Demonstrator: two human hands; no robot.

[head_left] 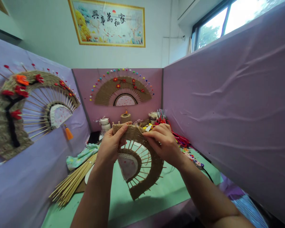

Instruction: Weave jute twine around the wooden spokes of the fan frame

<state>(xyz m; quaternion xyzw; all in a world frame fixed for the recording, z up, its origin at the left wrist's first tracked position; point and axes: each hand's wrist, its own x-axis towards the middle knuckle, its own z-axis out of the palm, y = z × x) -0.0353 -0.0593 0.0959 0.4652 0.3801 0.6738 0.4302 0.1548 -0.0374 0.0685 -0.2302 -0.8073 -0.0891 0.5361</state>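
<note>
A half-round fan [158, 163] of woven twine over thin bamboo sticks is held up above the green table, tilted. Its small inner half-circle [128, 166] is covered in white spotted cloth with a lace edge. My left hand [111, 142] is closed round the upper left end of the twine band, thumb on the near face. At the band's top edge my right hand [165, 142] is closed in a pinch. Whatever sits between its fingertips is too small to make out. Stick ends poke out past the band's outer edge.
Bamboo sticks [73, 182] and a patterned green cloth [82, 156] lie at the left. Behind my hands stand a twine spool [125, 118] and a white jar [105, 124]. Red cords [180, 139] lie at the right. Finished fans hang on the left [14, 95] and back [123, 90] partitions.
</note>
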